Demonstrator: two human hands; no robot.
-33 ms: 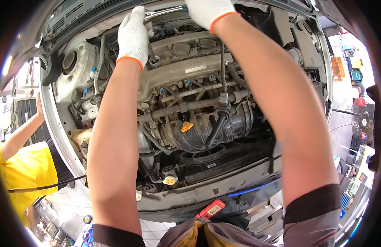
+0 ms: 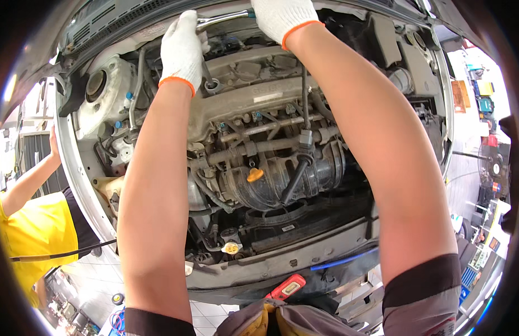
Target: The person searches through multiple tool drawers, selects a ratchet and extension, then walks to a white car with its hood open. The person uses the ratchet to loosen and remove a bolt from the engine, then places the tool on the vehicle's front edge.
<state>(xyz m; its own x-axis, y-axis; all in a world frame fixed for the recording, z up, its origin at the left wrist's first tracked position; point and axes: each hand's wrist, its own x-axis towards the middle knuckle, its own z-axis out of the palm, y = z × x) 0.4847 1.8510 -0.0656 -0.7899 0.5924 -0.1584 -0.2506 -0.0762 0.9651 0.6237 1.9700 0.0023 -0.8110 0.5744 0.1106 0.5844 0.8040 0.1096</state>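
Note:
My left hand (image 2: 181,53), in a white knit glove with an orange cuff, closes round the head end of a ratchet wrench (image 2: 223,18) at the back of the engine. Below this hand, a dark extension bar (image 2: 206,71) runs down into a round hole (image 2: 213,85) in the engine cover (image 2: 237,106). My right hand (image 2: 284,21), gloved the same way, is wrapped round the ratchet's handle end at the top edge of the view. Its fingertips are partly cut off.
An ignition coil (image 2: 296,179) with a black boot lies across the intake manifold (image 2: 242,187). A yellow dipstick handle (image 2: 255,175) stands nearby. A red work light (image 2: 287,285) rests at the front edge. At left, a person in a yellow shirt (image 2: 41,224) touches the fender (image 2: 83,173).
My right hand and forearm have shifted slightly left and toward me, with the ratchet handle still in the grip. My left hand has stayed nearly in place.

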